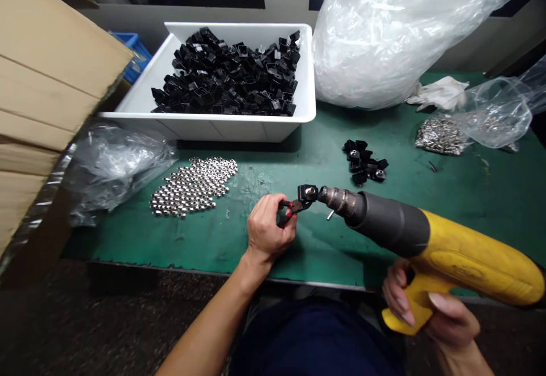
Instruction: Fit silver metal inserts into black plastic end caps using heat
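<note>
My left hand (268, 227) grips small red-handled pliers (292, 206) whose jaws hold a black plastic cap (307, 192) with a metal nut in it, just above the green mat (239, 234). My right hand (430, 313) is closed around the yellow handle of a heat gun (426, 239). The gun's metal nozzle (339, 199) points left and almost touches the cap. A small pile of black caps (364, 162) lies on the mat just behind the nozzle.
A white bin (205, 123) full of black caps stands at the back. Several shiny nuts (194, 185) are spread left of my hand beside crumpled plastic (115, 162). More metal parts (439, 135), clear bags (405, 29) and a cardboard box (38, 97) ring the mat.
</note>
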Available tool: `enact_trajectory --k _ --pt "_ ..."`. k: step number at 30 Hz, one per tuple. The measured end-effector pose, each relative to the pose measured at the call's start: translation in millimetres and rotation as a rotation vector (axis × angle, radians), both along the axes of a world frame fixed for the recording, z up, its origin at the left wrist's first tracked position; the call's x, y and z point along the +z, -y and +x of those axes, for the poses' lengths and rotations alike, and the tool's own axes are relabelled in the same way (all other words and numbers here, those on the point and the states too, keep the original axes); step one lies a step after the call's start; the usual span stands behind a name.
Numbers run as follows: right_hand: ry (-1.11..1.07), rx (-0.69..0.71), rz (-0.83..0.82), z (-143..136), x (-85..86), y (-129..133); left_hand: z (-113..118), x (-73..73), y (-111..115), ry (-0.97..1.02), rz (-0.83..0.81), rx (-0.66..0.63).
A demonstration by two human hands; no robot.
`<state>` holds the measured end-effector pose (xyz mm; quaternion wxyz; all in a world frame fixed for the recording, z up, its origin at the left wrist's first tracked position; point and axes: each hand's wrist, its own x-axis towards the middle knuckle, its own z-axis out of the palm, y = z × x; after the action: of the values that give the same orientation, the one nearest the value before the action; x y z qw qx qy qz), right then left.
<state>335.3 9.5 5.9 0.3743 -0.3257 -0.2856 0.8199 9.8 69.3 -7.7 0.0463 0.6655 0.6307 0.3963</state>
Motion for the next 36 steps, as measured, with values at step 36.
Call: enact_trajectory --k 36 --pt "-0.028 0.003 -0.017 3.6 -4.0 -1.1 0.8 0.0 0.6 -0.002 0.048 0.022"
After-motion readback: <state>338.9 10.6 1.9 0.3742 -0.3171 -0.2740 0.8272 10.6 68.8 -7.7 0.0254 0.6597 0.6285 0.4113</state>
